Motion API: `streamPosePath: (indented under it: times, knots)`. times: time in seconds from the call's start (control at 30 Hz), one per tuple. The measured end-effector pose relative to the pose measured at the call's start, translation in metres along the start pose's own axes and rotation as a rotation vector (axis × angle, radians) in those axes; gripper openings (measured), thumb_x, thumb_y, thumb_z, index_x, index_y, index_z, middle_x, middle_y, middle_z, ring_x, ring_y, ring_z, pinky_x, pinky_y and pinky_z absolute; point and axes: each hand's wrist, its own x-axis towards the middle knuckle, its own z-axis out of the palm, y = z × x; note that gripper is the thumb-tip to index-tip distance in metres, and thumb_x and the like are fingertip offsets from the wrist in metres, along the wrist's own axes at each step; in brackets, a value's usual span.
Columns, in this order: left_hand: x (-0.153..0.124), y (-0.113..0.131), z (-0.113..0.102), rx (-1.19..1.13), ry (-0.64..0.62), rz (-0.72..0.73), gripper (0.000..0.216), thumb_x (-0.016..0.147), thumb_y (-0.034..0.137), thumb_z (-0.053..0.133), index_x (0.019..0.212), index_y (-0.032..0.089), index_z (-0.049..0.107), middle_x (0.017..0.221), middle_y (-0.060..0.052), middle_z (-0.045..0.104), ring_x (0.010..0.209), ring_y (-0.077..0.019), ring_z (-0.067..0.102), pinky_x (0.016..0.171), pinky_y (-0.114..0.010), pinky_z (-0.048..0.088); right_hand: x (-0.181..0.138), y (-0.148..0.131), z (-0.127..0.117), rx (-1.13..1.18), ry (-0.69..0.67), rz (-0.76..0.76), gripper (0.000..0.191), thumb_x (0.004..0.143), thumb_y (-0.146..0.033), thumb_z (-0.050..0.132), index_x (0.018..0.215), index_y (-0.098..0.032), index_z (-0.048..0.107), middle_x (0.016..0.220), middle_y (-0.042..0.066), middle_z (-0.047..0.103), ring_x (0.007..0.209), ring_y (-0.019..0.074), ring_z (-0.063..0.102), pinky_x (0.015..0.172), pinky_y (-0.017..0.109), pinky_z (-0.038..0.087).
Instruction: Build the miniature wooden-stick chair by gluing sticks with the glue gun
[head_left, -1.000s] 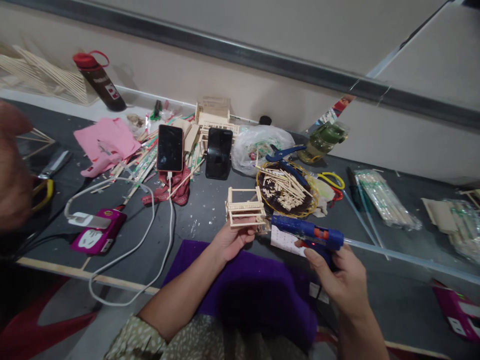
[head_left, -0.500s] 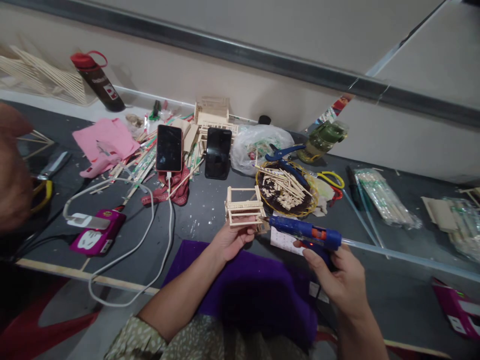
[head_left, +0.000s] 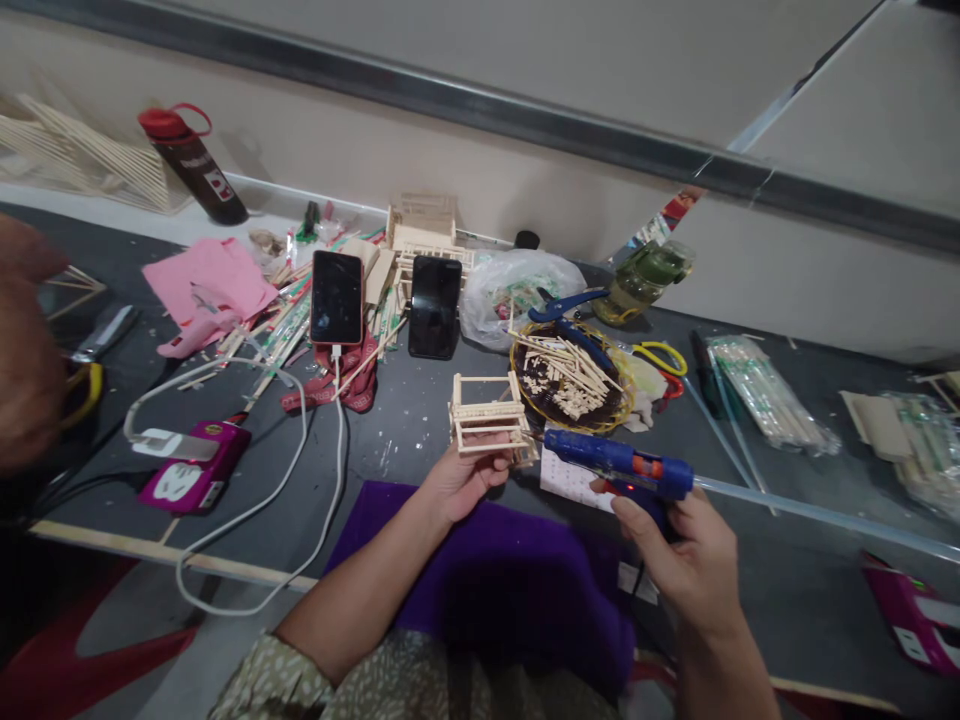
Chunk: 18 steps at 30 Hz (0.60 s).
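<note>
My left hand (head_left: 471,482) grips a small frame of wooden sticks (head_left: 489,412) from below, its fingers closed around the lower edge. In my right hand (head_left: 686,545) is a blue hot glue gun (head_left: 619,458), with a long clear glue stick (head_left: 817,515) running out of its back to the right. The gun's nozzle points left and sits just right of the frame, slightly apart from it. Beyond the gun, a yellow-rimmed basket (head_left: 628,412) holds many short cut sticks (head_left: 574,375) and blue-handled pliers (head_left: 568,305). A printed paper (head_left: 574,482) lies under the gun.
Two phones (head_left: 337,298) stand behind the frame, one on a white cable (head_left: 341,470). A magenta power strip (head_left: 217,465) lies left, near another person's hand (head_left: 30,350). Yellow-handled scissors (head_left: 664,358), a green bottle (head_left: 643,282) and packs of sticks (head_left: 772,395) are right. Purple cloth (head_left: 375,520) hangs at the front edge.
My right hand has drawn the glue gun slightly to the right, so its nozzle is away from the stick frame. My left hand and the frame stay nearly still.
</note>
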Motion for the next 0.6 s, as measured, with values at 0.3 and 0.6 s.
streamPosePath:
  times: [0.3,0.6]
  knots:
    - [0.0008,-0.0010,-0.0022,0.008,-0.011,-0.001,0.055,0.053,0.019,0.094,0.101,0.015,0.068,0.069,0.001,0.062,0.053,-0.0050,0.049,0.046,-0.017,0.032,-0.0075,0.0049,-0.0036,-0.021,-0.004,0.030,0.021,0.087,-0.036,0.068,0.099,-0.020,0.074,0.086,0.005,0.077,0.068,0.0222,0.071,0.067,0.032,0.059]
    - [0.0000,0.0008,-0.0012,0.014,0.019,-0.010,0.052,0.053,0.018,0.094,0.098,0.015,0.069,0.069,0.001,0.062,0.053,-0.0049,0.050,0.047,-0.017,0.032,-0.0029,0.0008,-0.0002,-0.037,-0.027,-0.040,0.017,0.089,-0.035,0.066,0.097,-0.024,0.077,0.088,0.004,0.077,0.075,0.0226,0.072,0.076,0.033,0.058]
